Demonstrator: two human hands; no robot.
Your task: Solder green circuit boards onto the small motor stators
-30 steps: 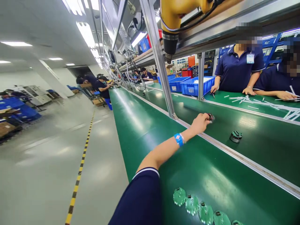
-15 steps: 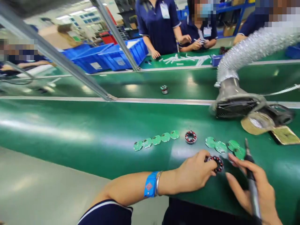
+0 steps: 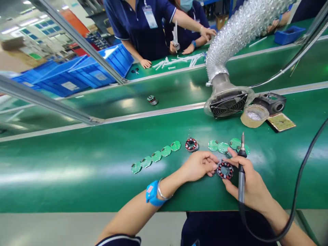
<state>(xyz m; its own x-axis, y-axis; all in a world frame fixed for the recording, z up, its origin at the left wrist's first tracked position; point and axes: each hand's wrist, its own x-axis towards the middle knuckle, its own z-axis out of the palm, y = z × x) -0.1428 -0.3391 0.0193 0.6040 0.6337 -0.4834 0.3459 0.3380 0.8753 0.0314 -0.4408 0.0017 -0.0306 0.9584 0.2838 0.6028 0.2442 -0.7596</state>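
Note:
My left hand [image 3: 198, 166] is closed, its thumb and fingertips pinched at the left edge of a ring-shaped motor stator [image 3: 225, 176] with red and dark windings. The stator is tilted to face me. My right hand [image 3: 252, 182] has a soldering iron [image 3: 241, 177] held in it, tip pointing up and away, while its thumb and fingertips reach round the stator's right side. A second stator [image 3: 191, 145] lies on the bench beyond my left hand. Round green circuit boards [image 3: 222, 147] lie just past my right fingers, partly covered by them.
A row of several green boards [image 3: 156, 156] lies to the left. A fume-extractor fan [image 3: 228, 105] on a silver duct [image 3: 217, 51], a tape roll [image 3: 253, 116] and a sponge tray [image 3: 281, 122] stand at the back right. The iron's cable [image 3: 298, 191] loops right. Co-workers stand across the line.
The stator has turned to face me more, and my right fingers have closed in from apart to its side. The iron stays in my right hand. The camera view has shifted.

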